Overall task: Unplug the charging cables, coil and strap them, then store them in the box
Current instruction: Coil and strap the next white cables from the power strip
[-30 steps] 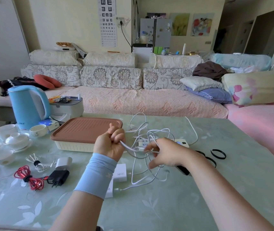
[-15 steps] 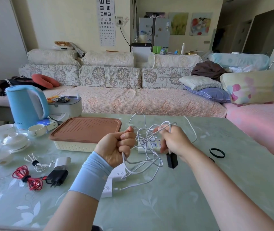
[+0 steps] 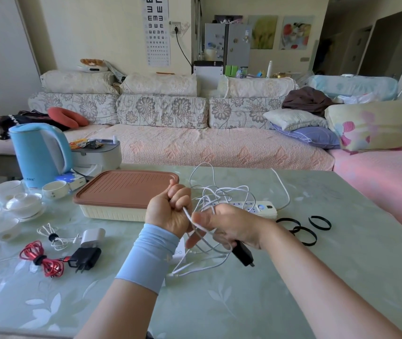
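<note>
My left hand (image 3: pixel 170 207), fisted, grips loops of a white charging cable (image 3: pixel 219 194) above the green table. My right hand (image 3: pixel 229 225) holds the same cable between thumb and fingers, and a black plug (image 3: pixel 242 253) sticks out below its palm. Loose white loops hang under both hands and trail onto the table. Behind the hands lies a white power strip (image 3: pixel 261 207). The cream box with a brown lid (image 3: pixel 124 189) stands closed to the left of the hands. Three black straps (image 3: pixel 304 231) lie to the right.
On the left lie a strapped red cable (image 3: pixel 42 259), a strapped white cable (image 3: pixel 52 237), a black charger (image 3: pixel 85 258) and a white charger (image 3: pixel 93 237). A blue kettle (image 3: pixel 39 154) and white tea cups (image 3: pixel 24 204) stand at far left. A sofa runs behind the table.
My right hand has dropped from beside the power strip down toward the left fist, carrying the cable and black plug lower. The left fist has turned slightly upward.
</note>
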